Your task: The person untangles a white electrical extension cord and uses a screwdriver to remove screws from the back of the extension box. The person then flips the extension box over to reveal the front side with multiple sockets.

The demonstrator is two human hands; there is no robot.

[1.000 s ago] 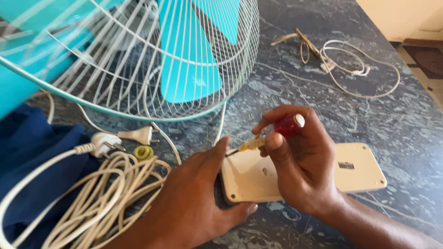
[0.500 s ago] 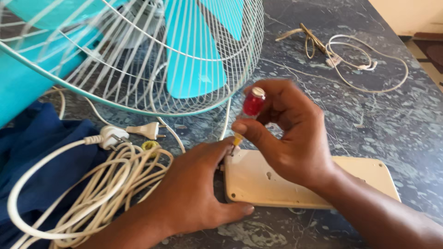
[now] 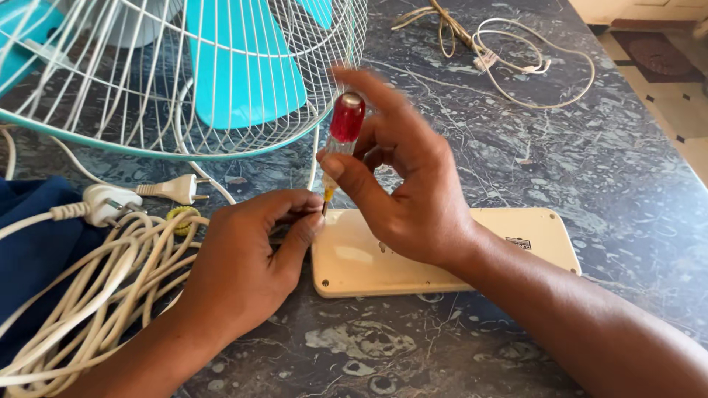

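My right hand (image 3: 402,188) holds a small screwdriver (image 3: 341,136) with a red handle, standing nearly upright with its tip down at the left end of a cream rectangular box (image 3: 450,254) that lies flat on the dark marble counter (image 3: 560,147). My left hand (image 3: 247,269) rests against the box's left end, fingers curled close to the screwdriver tip. Whether those fingers pinch anything there is hidden.
A table fan with a white wire guard (image 3: 177,88) and teal blades (image 3: 243,66) stands at the back left. A coil of white cable (image 3: 88,295) with two plugs (image 3: 110,203) lies left, over dark blue cloth (image 3: 33,250). More wire (image 3: 509,55) lies at the back right.
My right hand has raised the screwdriver from a low slant to nearly upright, with its tip kept at the box's left end. The view has shifted closer.
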